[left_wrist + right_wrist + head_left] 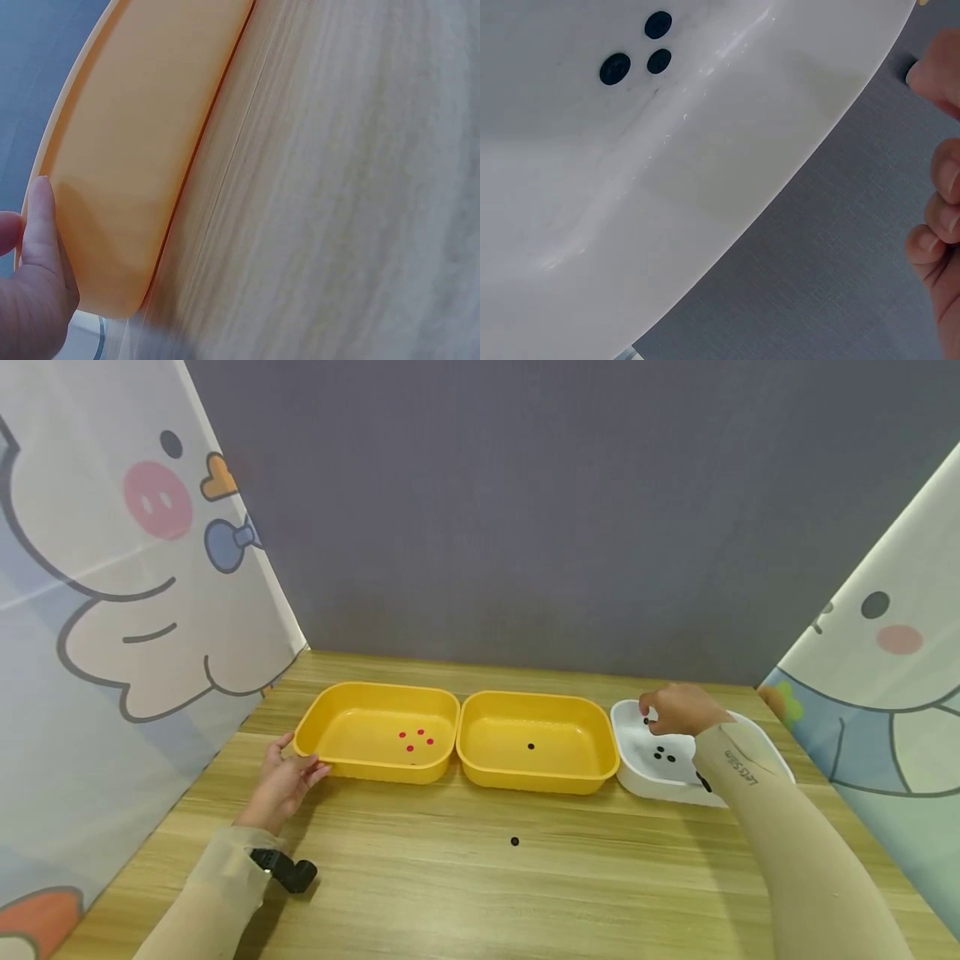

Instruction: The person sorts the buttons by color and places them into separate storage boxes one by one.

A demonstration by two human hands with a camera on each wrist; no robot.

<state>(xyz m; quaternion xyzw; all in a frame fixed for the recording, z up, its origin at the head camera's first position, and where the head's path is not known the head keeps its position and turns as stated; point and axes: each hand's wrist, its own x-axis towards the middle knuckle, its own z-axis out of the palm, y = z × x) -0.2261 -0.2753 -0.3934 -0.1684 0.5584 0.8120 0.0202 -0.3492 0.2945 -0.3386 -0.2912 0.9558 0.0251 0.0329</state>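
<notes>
- Both forearms were covered by close-fitting beige sleeves reaching to the wrists.
- The right sleeve (780,843) carried a line of small dark lettering near the wrist; the wording was too small to read with certainty.
- The left sleeve (213,893) bore a small black camera unit (285,870) strapped at the wrist.
- The left hand (281,781) and the right hand (678,710) were bare, without gloves.

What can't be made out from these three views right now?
- Right hand: head view too small to tell whether it pinches a black bead; right wrist view crops the fingertips at the frame edge.
- White tray: near right corner hidden by the forearm.
- Left hand: left wrist view cuts it off.
</notes>
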